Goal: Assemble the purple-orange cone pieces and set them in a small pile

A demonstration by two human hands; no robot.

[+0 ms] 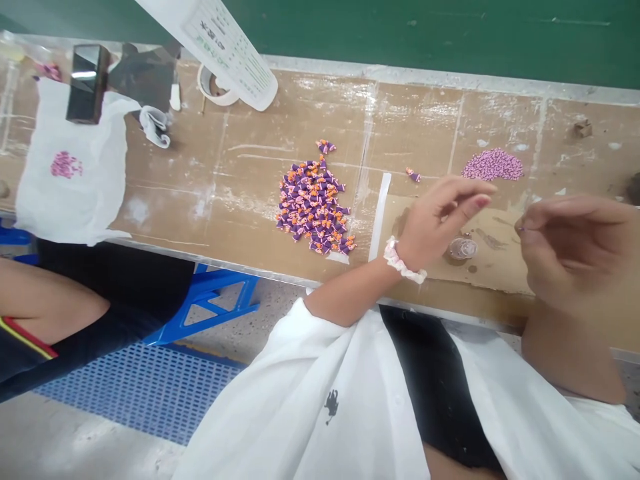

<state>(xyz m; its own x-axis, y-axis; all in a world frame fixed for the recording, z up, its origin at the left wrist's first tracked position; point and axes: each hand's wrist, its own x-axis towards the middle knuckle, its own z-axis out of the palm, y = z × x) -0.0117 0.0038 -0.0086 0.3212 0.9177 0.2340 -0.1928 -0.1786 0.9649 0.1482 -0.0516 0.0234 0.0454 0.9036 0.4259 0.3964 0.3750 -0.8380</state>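
Observation:
My left hand (440, 217), with a pale scrunchie (403, 262) on its wrist, hangs above the cardboard sheet. Its thumb and fingertips are pressed together; whatever they may hold is hidden. To the right, my right hand (575, 243) is curled, thumb and forefinger pinching a tiny purple piece (522, 229). Beyond the hands lies a heap of small pink-purple pieces (493, 165). A single small purple figure (413, 175) rests beside my left hand. Between the hands stands a small clear glass pot (463, 248). A pile of purple, orange and pink figures (315, 207) sits left of them.
A white bottle (225, 50) leans into view above a tape roll (216, 87). At the left, a white cloth (75, 193) carries pink pieces and a black box (89, 83). Another person's leg (50, 293) and a blue stool (215, 300) are beside the table.

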